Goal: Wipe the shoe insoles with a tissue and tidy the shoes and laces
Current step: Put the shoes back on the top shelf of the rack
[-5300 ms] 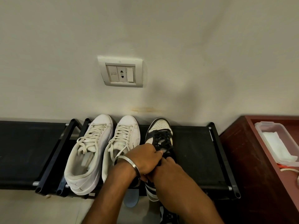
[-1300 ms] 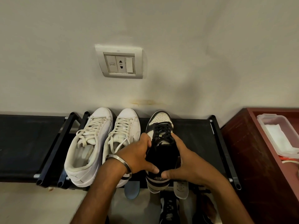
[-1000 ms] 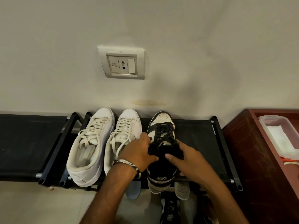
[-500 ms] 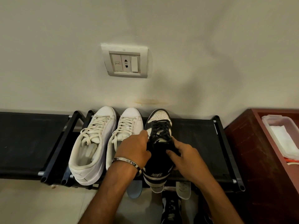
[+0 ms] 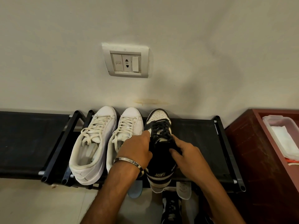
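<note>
Left hand (image 5: 135,150) and right hand (image 5: 188,156) both gripping black-and-white leather sneaker (image 5: 159,143) at black fabric rack's (image 5: 197,136) front edge.

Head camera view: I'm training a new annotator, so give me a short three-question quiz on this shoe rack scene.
1. True or false: the black and white shoe stands to the right of the two white shoes on the black rack.
2. Which hand wears the metal bracelet? A) left hand B) right hand
3. Fill in: the clear plastic container holding tissues rests on the ____ cabinet at the right.

Key: 1 true; 2 A; 3 reddish-brown.
</note>
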A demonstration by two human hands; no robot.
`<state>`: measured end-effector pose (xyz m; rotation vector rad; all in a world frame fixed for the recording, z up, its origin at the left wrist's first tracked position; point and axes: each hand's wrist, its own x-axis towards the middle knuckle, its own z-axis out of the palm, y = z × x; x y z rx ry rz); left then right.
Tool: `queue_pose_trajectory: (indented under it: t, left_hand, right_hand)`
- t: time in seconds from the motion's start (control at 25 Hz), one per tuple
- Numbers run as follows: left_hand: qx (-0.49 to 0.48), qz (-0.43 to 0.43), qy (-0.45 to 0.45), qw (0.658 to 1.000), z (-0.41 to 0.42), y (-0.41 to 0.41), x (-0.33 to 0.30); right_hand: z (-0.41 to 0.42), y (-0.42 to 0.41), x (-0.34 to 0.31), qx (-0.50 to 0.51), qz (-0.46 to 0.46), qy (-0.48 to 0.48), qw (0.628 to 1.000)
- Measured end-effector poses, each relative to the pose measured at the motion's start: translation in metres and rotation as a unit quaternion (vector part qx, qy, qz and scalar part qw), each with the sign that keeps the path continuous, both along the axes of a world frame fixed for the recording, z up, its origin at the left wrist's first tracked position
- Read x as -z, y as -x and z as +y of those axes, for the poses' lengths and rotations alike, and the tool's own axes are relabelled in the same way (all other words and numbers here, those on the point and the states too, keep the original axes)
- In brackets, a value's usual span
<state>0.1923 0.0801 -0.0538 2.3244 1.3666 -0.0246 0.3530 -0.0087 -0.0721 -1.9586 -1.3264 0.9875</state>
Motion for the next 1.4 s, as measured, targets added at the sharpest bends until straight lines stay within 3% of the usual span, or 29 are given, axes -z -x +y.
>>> queue_pose_trajectory:
  t: [0.36,0.6,0.76,0.84,0.92,1.04,1.12,1.24,1.4]
  left_hand:
    - [-0.039,-0.016,0.058,0.997,-0.003,-0.004,-0.003]
    - [-0.087,-0.032,0.026,0.995,-0.023,-0.006,-0.015]
    - [-0.022,-0.085,0.030,0.996,-0.048,-0.015,-0.035]
    - [0.035,-0.119,0.111,0.986,-0.062,-0.024,-0.042]
    - [0.120,-0.098,0.208,0.966,-0.079,-0.034,-0.040]
    - [0.225,0.024,0.346,0.910,-0.107,-0.047,-0.008]
    - [0.246,0.100,0.385,0.884,-0.124,-0.054,0.031]
    - [0.220,0.143,0.383,0.886,-0.148,-0.056,0.087]
    - [0.133,0.119,0.346,0.921,-0.167,-0.042,0.157]
  right_hand:
    - [0.001,0.002,0.004,-0.012,-0.012,-0.009,1.000]
    - [-0.021,0.000,-0.002,-0.011,-0.020,-0.040,0.999]
    - [-0.052,-0.012,-0.005,0.027,-0.092,-0.034,0.995]
    - [-0.069,-0.022,-0.002,0.002,-0.131,0.010,0.991]
    - [-0.088,-0.031,-0.001,-0.042,-0.148,0.082,0.985]
    - [-0.114,-0.039,0.008,-0.098,-0.147,0.162,0.971]
    - [-0.129,-0.037,0.026,-0.137,-0.151,0.208,0.957]
    - [-0.145,-0.030,0.067,-0.184,-0.164,0.262,0.933]
    - [-0.154,-0.017,0.123,-0.215,-0.184,0.312,0.907]
